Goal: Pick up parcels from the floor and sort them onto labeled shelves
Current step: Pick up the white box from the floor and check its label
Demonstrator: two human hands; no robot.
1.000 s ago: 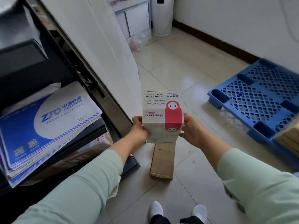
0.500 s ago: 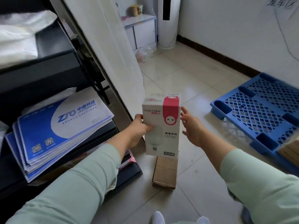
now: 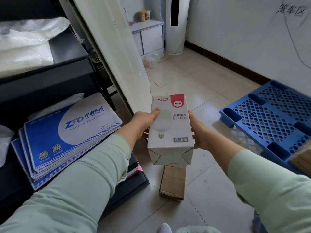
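Observation:
I hold a white LED bulb box (image 3: 175, 132) with a red corner patch in front of me, above the floor. My left hand (image 3: 144, 120) grips its left side with the thumb on the printed face. My right hand (image 3: 197, 132) clasps its right side. The box lies tilted, printed face up, its folded end toward me. Under it a brown cardboard parcel (image 3: 173, 182) lies on the tiled floor. The black shelf unit (image 3: 70, 68) stands at the left.
A stack of blue and white ZTO envelopes (image 3: 67, 137) fills the middle shelf, with white plastic bags (image 3: 25, 46) on the shelf above. A blue plastic pallet (image 3: 272, 118) lies at the right with a cardboard box (image 3: 303, 158) on it. A white panel (image 3: 114, 52) leans beside the shelf.
The box has been turned so its printed face points up, and raised. My right hand, loose half a second ago, is back on the box's right side. My view has lifted.

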